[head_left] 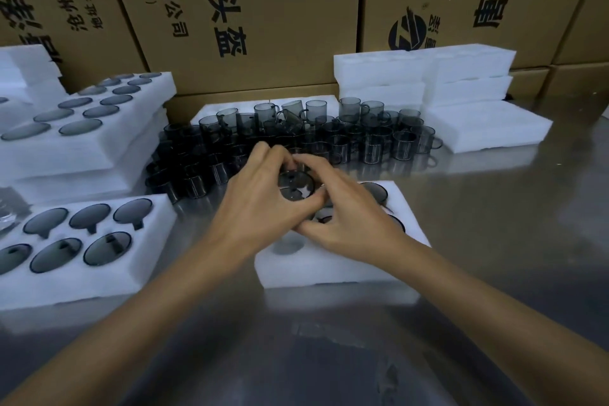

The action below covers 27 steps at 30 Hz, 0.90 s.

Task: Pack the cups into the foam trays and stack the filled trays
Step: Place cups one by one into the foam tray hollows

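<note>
Left hand: the left hand curls round a dark cup from the near-left side, thumb under its rim and fingers over the top.
Right hand: the right hand closes on the same cup from the right, fingertips meeting the left hand's at the far edge.
Why both hands: my guess is that two hands steady the cup so it drops square into a snug foam hole, with the handle lined up to its slot.
Cup: it sits just above or partly inside a hole in the middle tray; how deep, I cannot tell, as the hands cover it.
Middle tray: it lies on the steel table right in front of the person, within easy reach of the supply; some holes hold cups, and a near-left hole looks empty.
Loose cups: a crowd of loose cups stands just behind the tray, rims up, handles pointing every way.
Filled tray: a filled tray lies to the left, six cups seated.
Stack: a stack of filled trays rises behind it, far left.
Spare foam: spare foam is piled far right.
Boxes: cardboard boxes wall off the back.
In the way: the packed loose cups touch one another, so picking one may knock its neighbours.
</note>
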Each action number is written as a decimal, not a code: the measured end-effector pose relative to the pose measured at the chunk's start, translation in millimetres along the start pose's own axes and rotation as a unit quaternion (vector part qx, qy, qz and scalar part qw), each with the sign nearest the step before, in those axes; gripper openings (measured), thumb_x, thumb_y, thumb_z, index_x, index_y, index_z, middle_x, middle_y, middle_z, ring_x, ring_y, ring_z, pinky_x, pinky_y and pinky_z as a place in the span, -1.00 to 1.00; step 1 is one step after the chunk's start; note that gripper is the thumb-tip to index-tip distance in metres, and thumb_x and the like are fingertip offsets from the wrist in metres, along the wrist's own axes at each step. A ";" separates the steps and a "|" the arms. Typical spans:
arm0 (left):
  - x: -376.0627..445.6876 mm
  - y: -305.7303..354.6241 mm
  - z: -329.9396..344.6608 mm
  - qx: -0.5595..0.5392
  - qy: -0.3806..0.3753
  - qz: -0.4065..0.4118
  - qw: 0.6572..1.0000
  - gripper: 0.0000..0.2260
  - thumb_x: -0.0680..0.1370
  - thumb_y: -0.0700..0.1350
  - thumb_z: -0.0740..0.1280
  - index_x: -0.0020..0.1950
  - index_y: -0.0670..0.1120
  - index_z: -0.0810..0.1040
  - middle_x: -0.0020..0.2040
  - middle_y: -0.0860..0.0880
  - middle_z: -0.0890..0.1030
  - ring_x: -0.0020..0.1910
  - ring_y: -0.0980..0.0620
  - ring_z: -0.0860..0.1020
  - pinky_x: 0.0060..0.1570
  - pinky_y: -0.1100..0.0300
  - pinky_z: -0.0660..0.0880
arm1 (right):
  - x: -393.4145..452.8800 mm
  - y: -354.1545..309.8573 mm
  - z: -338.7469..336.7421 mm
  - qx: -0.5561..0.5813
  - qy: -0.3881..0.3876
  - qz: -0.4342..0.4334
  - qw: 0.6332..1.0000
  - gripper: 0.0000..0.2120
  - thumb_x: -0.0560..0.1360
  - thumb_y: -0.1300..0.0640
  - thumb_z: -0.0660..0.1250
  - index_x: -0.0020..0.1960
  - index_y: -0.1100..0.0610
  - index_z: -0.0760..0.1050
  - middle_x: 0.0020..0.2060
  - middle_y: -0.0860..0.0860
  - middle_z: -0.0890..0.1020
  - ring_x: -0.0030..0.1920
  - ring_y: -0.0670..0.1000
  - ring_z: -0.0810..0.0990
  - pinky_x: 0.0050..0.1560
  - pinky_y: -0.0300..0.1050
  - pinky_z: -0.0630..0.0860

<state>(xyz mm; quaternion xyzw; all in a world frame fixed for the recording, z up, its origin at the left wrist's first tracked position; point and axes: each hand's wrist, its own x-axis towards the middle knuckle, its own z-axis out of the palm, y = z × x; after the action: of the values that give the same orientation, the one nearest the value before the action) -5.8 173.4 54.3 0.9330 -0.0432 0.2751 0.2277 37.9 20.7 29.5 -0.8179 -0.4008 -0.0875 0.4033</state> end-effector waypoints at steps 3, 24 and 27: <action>-8.1 -11.1 -5.8 0.005 -0.029 -0.016 0.999 -0.60 0.33 0.42 0.24 -0.15 0.11 0.37 -0.25 0.14 0.39 -0.28 0.26 0.42 -0.37 0.26 0.24 | -2.7 0.2 2.3 0.050 -0.070 0.033 0.996 -0.32 0.40 -0.09 0.47 0.42 -0.21 0.22 0.16 -0.16 0.58 0.18 -0.09 0.54 0.17 0.03 0.52; -33.5 -61.0 20.3 -0.167 -0.061 -0.080 0.981 -0.86 0.52 -0.12 0.40 -0.20 0.08 0.55 -0.43 0.01 0.47 -0.44 0.16 0.38 -0.39 0.35 0.33 | -25.1 9.5 10.8 -0.302 -0.134 -0.052 0.942 -0.18 0.54 -0.44 -0.15 0.57 0.07 0.18 0.54 0.08 0.28 0.59 -0.05 -0.11 0.54 -0.02 -0.11; -38.4 -64.6 27.5 -0.189 -0.045 -0.075 0.978 -0.89 0.52 -0.13 0.41 -0.12 0.08 0.55 -0.42 0.09 0.34 -0.40 0.16 0.32 -0.34 0.32 0.31 | -26.0 8.6 13.0 -0.323 -0.141 -0.056 0.934 -0.13 0.52 -0.46 -0.22 0.58 0.11 0.17 0.57 0.10 0.20 0.60 -0.05 -0.12 0.56 0.02 -0.07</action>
<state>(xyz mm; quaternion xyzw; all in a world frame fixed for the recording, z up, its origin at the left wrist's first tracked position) -11.4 217.0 -12.7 0.8851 -0.0346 0.2020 0.4180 24.5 11.9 3.8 -0.8843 -0.4490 -0.1181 0.0510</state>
